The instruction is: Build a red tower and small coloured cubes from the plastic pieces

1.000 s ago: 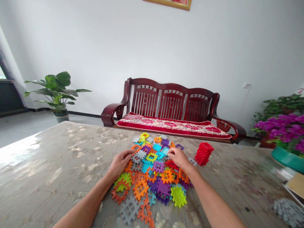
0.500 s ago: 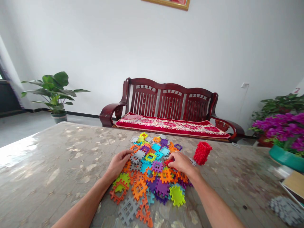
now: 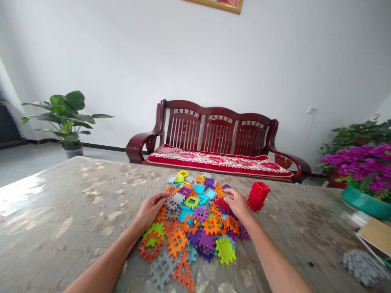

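A pile of flat, notched plastic building tiles in many colours lies on the table before me. At its left edge, my left hand [image 3: 152, 209] rests with fingers loosely stretched near a light grey tile [image 3: 177, 199]; nothing shows in its grasp. My right hand [image 3: 238, 203] is over the pile's right side, thumb and fingers apart, beside a red tile [image 3: 220, 203] and purple ones partly hidden under the hand. Nearer me lie an orange window tile [image 3: 177, 241], a lime green tile [image 3: 226, 250] and a grey window tile [image 3: 164, 268].
A red stack of tiles [image 3: 258, 196] stands right of the pile. Farther right are a stack of grey tiles [image 3: 363, 266], a box [image 3: 377, 236] and purple flowers in a teal pot [image 3: 366, 201]. A wooden bench [image 3: 218, 130] stands behind the table [image 3: 76, 228].
My right hand has moved slightly right and away from me, its fingers off the red tile. The red tile now shows more fully. My left hand has barely moved; the view has shifted slightly.
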A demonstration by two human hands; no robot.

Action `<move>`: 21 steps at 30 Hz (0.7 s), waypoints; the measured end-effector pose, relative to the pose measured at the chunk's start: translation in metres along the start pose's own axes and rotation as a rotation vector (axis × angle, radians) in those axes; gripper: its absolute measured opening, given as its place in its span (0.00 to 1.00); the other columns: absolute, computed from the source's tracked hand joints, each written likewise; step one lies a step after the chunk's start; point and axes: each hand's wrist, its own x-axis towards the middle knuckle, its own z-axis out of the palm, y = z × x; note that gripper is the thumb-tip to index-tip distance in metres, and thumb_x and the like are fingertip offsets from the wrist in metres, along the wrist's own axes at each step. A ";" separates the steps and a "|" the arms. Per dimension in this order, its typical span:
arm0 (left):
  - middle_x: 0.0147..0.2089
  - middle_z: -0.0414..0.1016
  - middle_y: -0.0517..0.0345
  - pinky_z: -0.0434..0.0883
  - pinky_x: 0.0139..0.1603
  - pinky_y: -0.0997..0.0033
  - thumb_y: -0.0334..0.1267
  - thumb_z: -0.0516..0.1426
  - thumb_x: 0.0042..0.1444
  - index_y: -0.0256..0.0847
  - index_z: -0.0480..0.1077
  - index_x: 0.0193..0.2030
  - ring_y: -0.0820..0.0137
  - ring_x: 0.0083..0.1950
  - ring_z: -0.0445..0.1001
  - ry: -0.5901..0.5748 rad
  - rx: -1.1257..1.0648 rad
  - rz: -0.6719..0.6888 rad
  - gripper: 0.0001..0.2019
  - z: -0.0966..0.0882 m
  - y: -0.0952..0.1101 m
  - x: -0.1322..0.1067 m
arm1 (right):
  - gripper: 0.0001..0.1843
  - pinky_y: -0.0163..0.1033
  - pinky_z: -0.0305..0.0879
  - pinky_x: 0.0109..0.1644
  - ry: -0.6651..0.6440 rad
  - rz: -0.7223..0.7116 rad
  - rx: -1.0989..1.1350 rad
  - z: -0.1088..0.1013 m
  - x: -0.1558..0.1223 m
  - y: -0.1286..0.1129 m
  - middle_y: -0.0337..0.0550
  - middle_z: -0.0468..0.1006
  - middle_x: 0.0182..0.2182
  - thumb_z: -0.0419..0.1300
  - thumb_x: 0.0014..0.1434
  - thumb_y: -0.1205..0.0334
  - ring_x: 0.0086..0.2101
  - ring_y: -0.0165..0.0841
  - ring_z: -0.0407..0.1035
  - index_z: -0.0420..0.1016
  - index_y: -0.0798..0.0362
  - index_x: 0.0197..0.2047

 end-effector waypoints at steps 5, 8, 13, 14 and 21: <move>0.34 0.81 0.57 0.72 0.41 0.68 0.54 0.61 0.42 0.40 0.77 0.38 0.64 0.36 0.76 0.011 0.024 0.003 0.22 0.001 0.004 -0.001 | 0.19 0.40 0.67 0.44 0.047 -0.002 -0.177 -0.006 -0.018 0.001 0.45 0.81 0.40 0.62 0.51 0.57 0.39 0.38 0.75 0.77 0.52 0.46; 0.34 0.81 0.57 0.72 0.41 0.68 0.54 0.61 0.42 0.39 0.77 0.38 0.64 0.36 0.76 0.017 0.033 0.000 0.22 0.001 0.006 -0.002 | 0.19 0.38 0.65 0.44 -0.001 -0.001 -0.336 -0.008 -0.028 -0.007 0.42 0.81 0.41 0.63 0.52 0.58 0.42 0.37 0.74 0.76 0.49 0.48; 0.34 0.81 0.57 0.72 0.40 0.67 0.56 0.61 0.41 0.40 0.77 0.39 0.64 0.36 0.76 0.005 0.033 -0.017 0.23 0.000 0.005 -0.002 | 0.19 0.35 0.62 0.43 -0.028 0.019 -0.440 -0.005 -0.030 -0.012 0.39 0.81 0.42 0.59 0.56 0.66 0.44 0.36 0.73 0.74 0.47 0.51; 0.35 0.81 0.56 0.72 0.40 0.67 0.56 0.61 0.42 0.39 0.77 0.39 0.64 0.36 0.76 0.003 0.029 -0.015 0.24 0.000 0.005 -0.002 | 0.20 0.35 0.62 0.42 -0.029 0.016 -0.442 -0.004 -0.029 -0.011 0.39 0.81 0.41 0.59 0.56 0.67 0.44 0.35 0.73 0.74 0.48 0.52; 0.34 0.81 0.57 0.73 0.40 0.66 0.57 0.62 0.39 0.40 0.76 0.39 0.63 0.36 0.77 -0.004 0.007 -0.036 0.26 0.001 0.009 -0.003 | 0.19 0.35 0.62 0.43 0.087 -0.047 -0.382 -0.005 -0.035 -0.009 0.40 0.80 0.38 0.56 0.57 0.68 0.40 0.34 0.73 0.73 0.49 0.52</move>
